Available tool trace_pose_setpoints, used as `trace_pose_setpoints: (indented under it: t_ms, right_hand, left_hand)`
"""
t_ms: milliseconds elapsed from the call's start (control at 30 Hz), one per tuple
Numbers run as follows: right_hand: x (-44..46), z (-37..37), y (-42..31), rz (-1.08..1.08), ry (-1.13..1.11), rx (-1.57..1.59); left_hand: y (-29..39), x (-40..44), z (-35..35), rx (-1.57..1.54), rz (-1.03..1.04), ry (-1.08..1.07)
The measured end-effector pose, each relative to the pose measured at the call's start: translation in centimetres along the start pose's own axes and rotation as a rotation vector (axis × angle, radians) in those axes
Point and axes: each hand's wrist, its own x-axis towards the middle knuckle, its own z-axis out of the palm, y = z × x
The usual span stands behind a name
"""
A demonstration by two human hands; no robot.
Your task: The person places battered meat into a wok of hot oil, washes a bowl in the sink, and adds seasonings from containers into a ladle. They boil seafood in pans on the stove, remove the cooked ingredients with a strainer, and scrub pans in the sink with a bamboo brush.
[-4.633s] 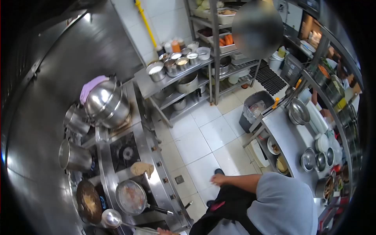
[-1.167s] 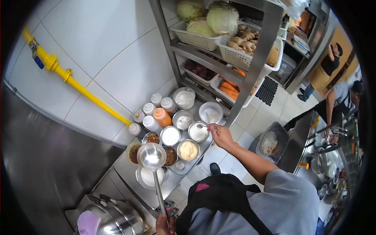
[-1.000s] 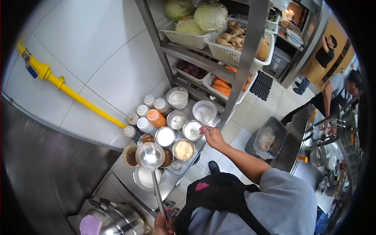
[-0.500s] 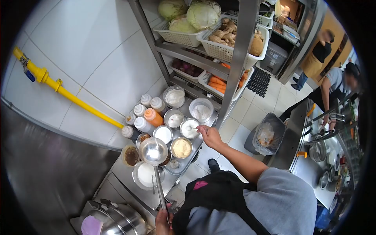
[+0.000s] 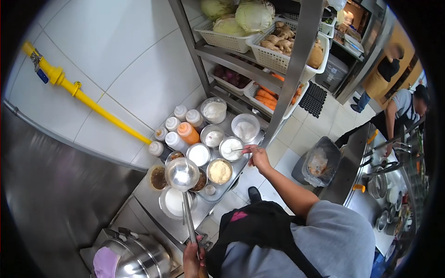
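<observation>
My left hand [image 5: 193, 260], at the bottom, is closed round the long handle of a metal ladle [image 5: 182, 173]. Its round bowl hangs over the containers, between a tub of white contents [image 5: 173, 202] and a bowl of pale yellow powder [image 5: 219, 171]. With my right hand [image 5: 258, 157] I pinch the thin handle of a small spoon [image 5: 238, 149]. The spoon's tip rests in a metal bowl of white powder [image 5: 228, 151]. Close by are another bowl of white powder [image 5: 198, 154] and a tub of white powder [image 5: 245, 128].
Squeeze bottles [image 5: 188, 133] stand against the tiled wall. A metal rack [image 5: 288, 78] with baskets of cabbage, ginger and carrots rises behind. A lined bin [image 5: 318, 162] stands on the floor at right. Two people are further off, one leaning over a counter [image 5: 366, 204]. A steel pot [image 5: 139, 257] is at lower left.
The view has shifted, so the scene sits further right. My right hand has turned slightly, and more of the spoon's handle shows. The ladle stays over the containers.
</observation>
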Motion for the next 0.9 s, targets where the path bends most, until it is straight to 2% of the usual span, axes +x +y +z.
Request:
trace_pose_setpoints:
  t_ms: [133,200,267,400,467,500,533,600,733,800,833,900]
  right_hand:
    - [-0.7,-0.7,-2.2,-0.005,0.017,-0.028]
    - [-1.3,-0.7,-3.3,-0.043,-0.003,-0.038]
    - [-1.4,-0.2,-3.6,-0.053,-0.007,-0.041]
    - [-3.9,2.6,-6.4,-0.122,-0.135,-0.076]
    - [-5.4,4.7,-6.7,-0.252,-0.274,-0.118]
    - [-6.2,6.0,-7.3,-0.180,-0.338,-0.193]
    - [-7.6,7.0,-8.6,-0.505,-0.288,-0.529]
    - [-8.5,7.5,-9.2,-0.570,-0.156,-0.493]
    - [-8.6,5.2,-8.8,-0.506,-0.116,-0.640]
    - [-8.3,5.0,-6.6,-0.478,-0.178,-0.839]
    - [-7.9,4.9,-5.2,-0.535,-0.187,-0.898]
    - [-7.7,5.3,-3.5,-0.503,-0.200,-0.874]
  left_hand:
    - [-1.0,0.7,-0.6,-0.084,-0.055,-0.030]
    - [-1.3,1.3,-0.8,-0.032,0.032,-0.128]
    - [-0.8,1.3,-0.7,-0.040,0.007,-0.135]
    - [-0.2,0.8,-0.5,-0.050,-0.082,-0.179]
    - [-0.1,1.0,-0.5,-0.045,-0.102,-0.195]
    - [-0.2,1.2,-0.6,-0.056,-0.119,-0.212]
    - [-0.5,1.1,-0.4,-0.076,-0.131,-0.216]
    - [0.0,0.5,-0.2,-0.001,-0.110,-0.201]
    - [-1.5,0.5,-0.5,-0.059,-0.083,-0.190]
    - [-2.1,0.5,-0.7,-0.077,-0.062,-0.176]
    - [-2.1,0.5,-0.7,-0.091,-0.064,-0.161]
    - [-1.9,0.4,-0.8,-0.104,-0.065,-0.146]
